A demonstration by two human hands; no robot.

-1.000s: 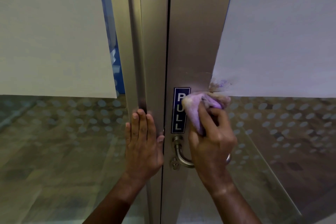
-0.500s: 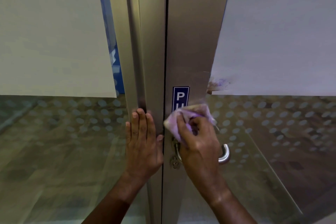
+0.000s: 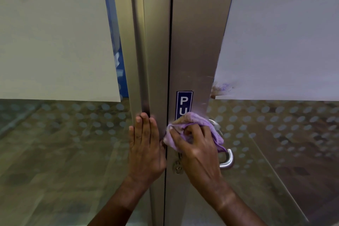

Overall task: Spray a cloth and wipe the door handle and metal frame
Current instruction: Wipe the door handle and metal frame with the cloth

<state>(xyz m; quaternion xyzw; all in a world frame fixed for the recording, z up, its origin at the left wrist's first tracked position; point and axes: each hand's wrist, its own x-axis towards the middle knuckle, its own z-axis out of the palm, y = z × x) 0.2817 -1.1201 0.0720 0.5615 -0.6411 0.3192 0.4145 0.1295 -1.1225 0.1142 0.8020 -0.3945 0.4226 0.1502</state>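
Note:
A brushed metal door frame (image 3: 194, 42) runs down the middle of the head view. My right hand (image 3: 198, 154) grips a bunched purple cloth (image 3: 200, 124) and presses it on the frame, over the lower half of a blue PULL sticker (image 3: 184, 102). The curved silver door handle (image 3: 228, 159) shows only at its right end below the cloth; the rest is hidden behind my hand. A small keyhole plate (image 3: 177, 168) peeks out beside my wrist. My left hand (image 3: 145, 150) lies flat, fingers together, on the neighbouring frame post (image 3: 139, 60).
Glass panels with dotted film (image 3: 284, 130) flank the frame on both sides. White paper sheets (image 3: 55, 33) cover the upper glass left and right. A purple and brown smudge (image 3: 222, 88) marks the right sheet's lower corner. A narrow dark gap (image 3: 169, 60) separates the two metal posts.
My right hand has moved the cloth down and to the left from beside the sticker, across it towards the gap above the handle. The handle's right end came into sight. My left hand stayed put.

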